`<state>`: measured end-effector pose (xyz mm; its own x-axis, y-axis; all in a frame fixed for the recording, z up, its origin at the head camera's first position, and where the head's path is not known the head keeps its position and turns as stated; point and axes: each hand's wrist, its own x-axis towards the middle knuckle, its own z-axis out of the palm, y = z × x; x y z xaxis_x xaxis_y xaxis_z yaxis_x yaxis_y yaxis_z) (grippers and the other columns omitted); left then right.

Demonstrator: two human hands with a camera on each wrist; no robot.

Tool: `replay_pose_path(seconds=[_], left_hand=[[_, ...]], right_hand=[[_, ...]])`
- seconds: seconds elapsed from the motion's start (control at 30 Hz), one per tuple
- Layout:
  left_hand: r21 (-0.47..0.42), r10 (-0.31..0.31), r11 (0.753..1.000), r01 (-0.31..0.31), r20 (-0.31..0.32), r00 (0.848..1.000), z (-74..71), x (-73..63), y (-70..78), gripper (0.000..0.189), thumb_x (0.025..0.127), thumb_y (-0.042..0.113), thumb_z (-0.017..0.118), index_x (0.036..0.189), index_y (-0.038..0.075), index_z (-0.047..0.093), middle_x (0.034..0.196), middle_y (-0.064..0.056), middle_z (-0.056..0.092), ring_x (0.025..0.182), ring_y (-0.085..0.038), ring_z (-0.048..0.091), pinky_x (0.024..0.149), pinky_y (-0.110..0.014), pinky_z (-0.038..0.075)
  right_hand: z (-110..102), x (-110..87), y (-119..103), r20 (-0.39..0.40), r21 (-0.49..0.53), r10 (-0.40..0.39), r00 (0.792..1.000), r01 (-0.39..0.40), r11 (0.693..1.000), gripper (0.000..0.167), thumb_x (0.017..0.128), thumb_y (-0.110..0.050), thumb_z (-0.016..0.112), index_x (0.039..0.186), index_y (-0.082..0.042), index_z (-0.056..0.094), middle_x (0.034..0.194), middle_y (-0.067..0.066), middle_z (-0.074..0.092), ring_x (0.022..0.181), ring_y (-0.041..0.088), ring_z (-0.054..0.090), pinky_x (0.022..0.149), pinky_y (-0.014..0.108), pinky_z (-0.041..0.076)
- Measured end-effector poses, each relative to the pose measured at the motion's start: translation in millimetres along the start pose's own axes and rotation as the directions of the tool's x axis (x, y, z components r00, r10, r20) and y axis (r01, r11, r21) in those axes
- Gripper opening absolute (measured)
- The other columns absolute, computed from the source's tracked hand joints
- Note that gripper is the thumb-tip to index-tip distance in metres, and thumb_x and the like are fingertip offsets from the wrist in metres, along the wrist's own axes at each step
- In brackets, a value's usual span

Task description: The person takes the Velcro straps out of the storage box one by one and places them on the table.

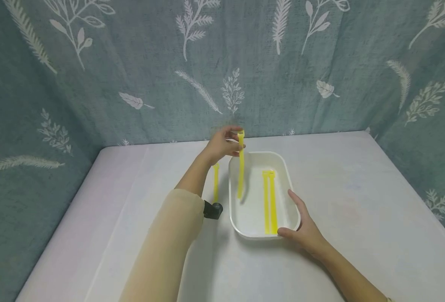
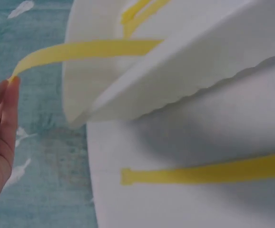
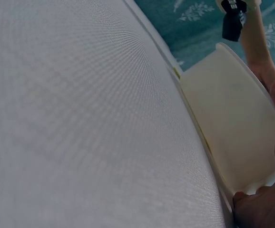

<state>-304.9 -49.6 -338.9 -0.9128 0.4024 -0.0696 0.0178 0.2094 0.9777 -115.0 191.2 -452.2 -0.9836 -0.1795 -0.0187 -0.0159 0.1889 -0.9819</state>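
My left hand [image 1: 224,142] pinches a yellow cable strap [image 1: 241,172] near its wide, slotted end, between thumb and fingertips. The strap hangs down over the left side of a white plastic tray [image 1: 250,222]. In the left wrist view, the strap [image 2: 80,50] bends away from the fingertips across the tray's rim. Two more yellow straps [image 1: 273,205] lie side by side inside the tray, toward its right. My right hand [image 1: 307,230] grips the tray's near right corner, thumb on the near rim and fingers along the right side.
Left of the tray, another yellow strap [image 1: 216,184] lies on the white tabletop [image 1: 358,209], partly behind the left forearm in the head view. A black wrist camera [image 1: 212,210] sits at the left sleeve. Behind the table hangs a leaf-patterned green curtain [image 1: 150,84].
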Motion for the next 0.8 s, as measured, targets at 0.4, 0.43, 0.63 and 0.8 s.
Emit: replay_pose_path(seconds=[0.4,0.43,0.63,0.8], left_hand=[[-0.014,0.059,0.998,-0.060,-0.079,0.995,-41.9,-12.1,32.9,0.057,0.085,-0.007,0.063,0.137,0.007,0.045,0.106,-0.007,0.046,0.089,-0.019,0.064,0.073,-0.032,0.058],[-0.005,0.059,0.998,-0.060,-0.083,0.995,-46.8,-13.8,35.2,0.057,0.085,-0.007,0.063,0.137,0.006,0.045,0.106,-0.007,0.046,0.088,-0.018,0.064,0.073,-0.032,0.058],[0.063,0.042,0.997,-0.037,-0.075,0.996,-75.2,-26.7,40.2,0.059,0.085,-0.004,0.064,0.139,0.008,0.043,0.105,-0.006,0.046,0.087,-0.016,0.059,0.076,-0.035,0.058],[0.088,0.017,0.996,-0.013,-0.045,0.999,-90.9,-37.4,30.6,0.060,0.086,-0.004,0.063,0.140,0.008,0.042,0.106,-0.007,0.044,0.091,-0.019,0.061,0.075,-0.035,0.058]], right_hand=[[2,0.1,-1,0.000,0.013,0.029,1.000,-0.029,0.999,0.102,0.075,-0.005,0.075,0.152,-0.025,0.011,0.140,0.021,0.029,0.101,0.028,0.052,0.079,0.019,0.050],[2,0.2,-1,0.004,0.022,0.027,1.000,-0.027,0.999,0.102,0.075,-0.004,0.074,0.152,-0.025,0.010,0.140,0.021,0.029,0.101,0.029,0.052,0.078,0.019,0.050],[1,1.5,-1,0.000,-0.023,-0.002,1.000,0.002,1.000,0.102,0.074,-0.006,0.076,0.152,-0.026,0.012,0.144,0.020,0.026,0.103,0.030,0.051,0.080,0.019,0.049],[-1,0.4,0,0.001,-0.036,-0.011,1.000,0.011,0.999,0.102,0.075,-0.008,0.075,0.152,-0.026,0.012,0.147,0.020,0.023,0.104,0.031,0.050,0.081,0.019,0.048]])
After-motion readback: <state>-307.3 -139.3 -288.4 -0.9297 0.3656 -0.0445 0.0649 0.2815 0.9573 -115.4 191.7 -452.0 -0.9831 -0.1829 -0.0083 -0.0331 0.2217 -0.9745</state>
